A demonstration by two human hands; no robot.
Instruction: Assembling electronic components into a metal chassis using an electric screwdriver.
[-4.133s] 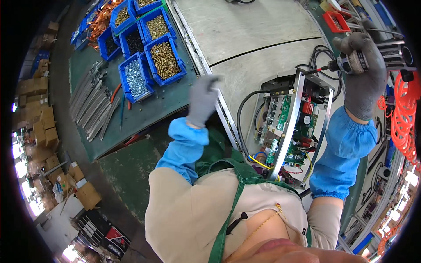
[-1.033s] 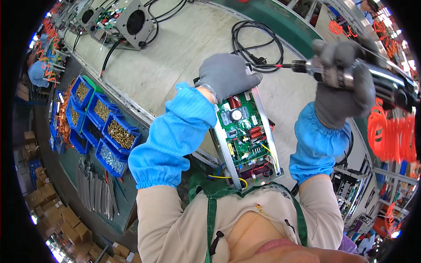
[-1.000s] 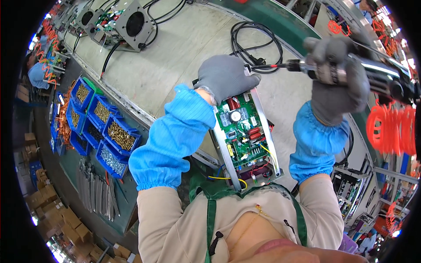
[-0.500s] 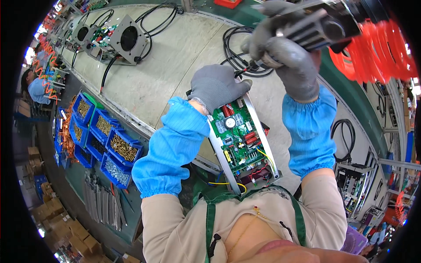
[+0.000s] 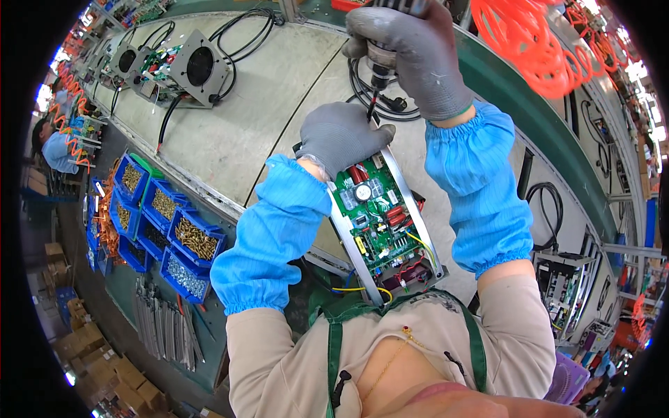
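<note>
- Now brought lower and nearer than half a second ago: right hand (image 5: 418,52), grey-gloved, clamped round powered screwdriver (image 5: 380,66), bit pointing down at left hand.
- Left hand (image 5: 338,136), grey-gloved, closed over far end of green circuit board (image 5: 380,223) in metal frame; moved little since then.
- Beneath both hands: pale workbench (image 5: 258,132), long, with green edge.
- Beyond right hand: black coiled cable (image 5: 376,97), orange coiled hoses (image 5: 523,42).
- Far left of left hand: fan units (image 5: 198,66) with cables.
- Below left forearm: blue bins (image 5: 174,230) of screws, metal strips (image 5: 164,331).
- Blue oversleeves covering both forearms, hiding part of bench.
</note>
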